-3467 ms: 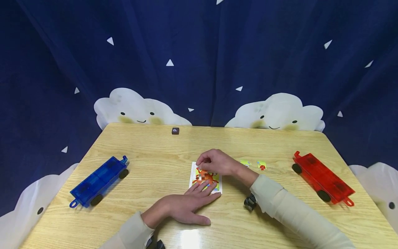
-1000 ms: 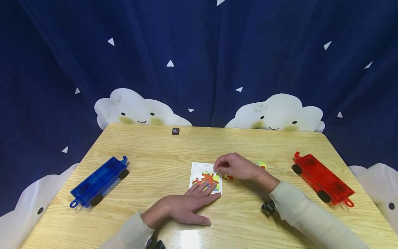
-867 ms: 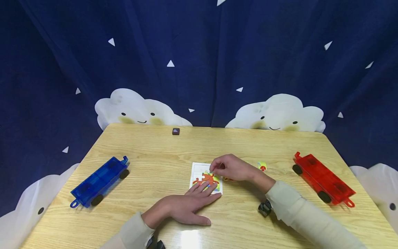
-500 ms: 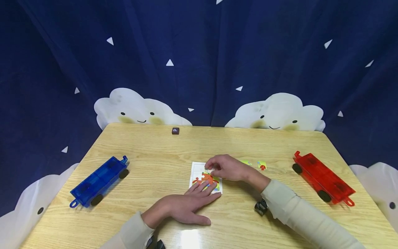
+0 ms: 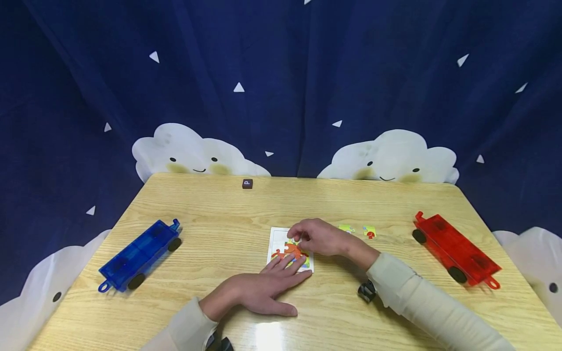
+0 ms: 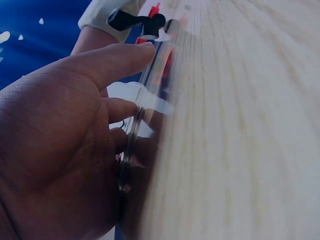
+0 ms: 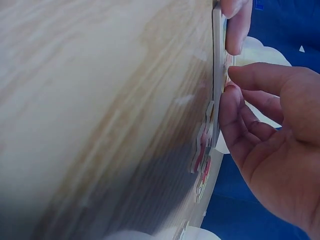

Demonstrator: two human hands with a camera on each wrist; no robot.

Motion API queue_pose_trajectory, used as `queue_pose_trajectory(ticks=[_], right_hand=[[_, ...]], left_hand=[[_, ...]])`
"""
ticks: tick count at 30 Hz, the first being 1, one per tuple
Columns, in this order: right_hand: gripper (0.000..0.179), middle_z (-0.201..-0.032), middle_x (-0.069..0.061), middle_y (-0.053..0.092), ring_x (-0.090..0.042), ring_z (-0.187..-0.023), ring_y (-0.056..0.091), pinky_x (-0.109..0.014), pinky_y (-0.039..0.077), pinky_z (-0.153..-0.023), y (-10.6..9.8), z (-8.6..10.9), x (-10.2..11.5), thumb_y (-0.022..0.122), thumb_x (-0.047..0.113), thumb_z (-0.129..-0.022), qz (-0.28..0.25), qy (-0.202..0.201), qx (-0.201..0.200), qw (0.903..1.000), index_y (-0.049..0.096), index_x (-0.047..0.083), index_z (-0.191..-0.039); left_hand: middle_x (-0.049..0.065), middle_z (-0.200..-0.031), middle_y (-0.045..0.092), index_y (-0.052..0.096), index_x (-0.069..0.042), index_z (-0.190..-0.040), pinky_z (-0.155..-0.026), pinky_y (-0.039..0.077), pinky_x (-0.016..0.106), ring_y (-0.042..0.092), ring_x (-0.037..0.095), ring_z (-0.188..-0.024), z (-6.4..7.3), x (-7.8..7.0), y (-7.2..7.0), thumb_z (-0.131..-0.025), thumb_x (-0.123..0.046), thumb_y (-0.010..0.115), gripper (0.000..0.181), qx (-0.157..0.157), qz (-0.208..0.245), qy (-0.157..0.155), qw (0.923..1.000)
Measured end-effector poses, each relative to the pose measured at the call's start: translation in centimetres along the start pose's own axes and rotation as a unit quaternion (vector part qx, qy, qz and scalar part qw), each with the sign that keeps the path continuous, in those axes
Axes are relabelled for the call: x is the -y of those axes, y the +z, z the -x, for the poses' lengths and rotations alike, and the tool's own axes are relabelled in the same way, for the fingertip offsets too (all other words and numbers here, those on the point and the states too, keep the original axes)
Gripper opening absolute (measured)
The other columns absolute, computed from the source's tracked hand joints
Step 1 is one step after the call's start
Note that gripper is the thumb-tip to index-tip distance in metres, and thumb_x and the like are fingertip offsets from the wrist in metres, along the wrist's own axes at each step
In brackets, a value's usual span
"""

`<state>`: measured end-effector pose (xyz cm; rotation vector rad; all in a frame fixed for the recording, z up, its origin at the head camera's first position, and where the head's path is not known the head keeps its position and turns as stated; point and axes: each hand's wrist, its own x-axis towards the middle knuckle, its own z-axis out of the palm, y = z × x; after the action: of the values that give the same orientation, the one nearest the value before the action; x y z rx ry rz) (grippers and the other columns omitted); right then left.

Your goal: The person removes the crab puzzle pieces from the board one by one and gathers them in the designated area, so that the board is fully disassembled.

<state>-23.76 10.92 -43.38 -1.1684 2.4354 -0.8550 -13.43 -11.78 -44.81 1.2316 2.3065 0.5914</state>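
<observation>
Jigsaw puzzle (image 5: 291,248), between the bench's (image 5: 210,204) side edges, has lost upper-left pieces, so seems to be coming apart; left hand's (image 5: 268,293) fingers lie spread on it, right hand's (image 5: 322,237) narrow, grip unclear.

We see a white-framed puzzle board (image 5: 278,238) lying flat on the table (image 5: 210,204), part-filled with joined pieces (image 5: 291,250) that show a red-orange figure on yellow-green; its far left part is bare white. The left hand (image 5: 265,291) rests straight, spread fingers on the near side. The bent fingers of the right hand (image 5: 318,237) touch the far right part; whether they grip a piece, we cannot tell. To the right lie a yellow-green piece (image 5: 346,228) and, farther right, a red-marked piece (image 5: 370,232); the right wrist view shows another loose piece (image 7: 201,147) just beside the board.
</observation>
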Motion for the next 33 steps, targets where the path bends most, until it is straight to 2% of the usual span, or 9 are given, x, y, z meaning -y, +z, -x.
queue_pose_trajectory(ticks=[17,33], right_hand=[[0.023,-0.097,-0.003,0.065,-0.010,-0.086,0.057,-0.028,0.050,-0.079,-0.24,0.01,0.60,0.066,-0.005,-0.092,-0.005,0.003,0.007,1.0000,0.070,0.006,-0.111],[0.024,-0.098,-0.001,0.065,-0.012,-0.085,0.057,-0.028,0.051,-0.077,0.21,-0.11,0.57,0.067,-0.006,-0.093,-0.007,0.019,-0.006,0.9998,0.067,0.008,-0.112]], left_hand=[[0.011,-0.171,0.001,0.020,-0.016,-0.166,-0.122,0.000,0.057,-0.009,0.034,-0.155,-0.04,-0.05,-0.03,-0.104,-0.051,0.054,0.079,-0.001,-0.003,0.004,1.0000],[0.010,-0.172,0.001,0.021,-0.018,-0.166,-0.122,0.002,0.058,-0.008,0.033,-0.155,0.00,0.07,0.17,-0.104,-0.053,0.053,0.079,-0.004,-0.001,0.000,1.0000]])
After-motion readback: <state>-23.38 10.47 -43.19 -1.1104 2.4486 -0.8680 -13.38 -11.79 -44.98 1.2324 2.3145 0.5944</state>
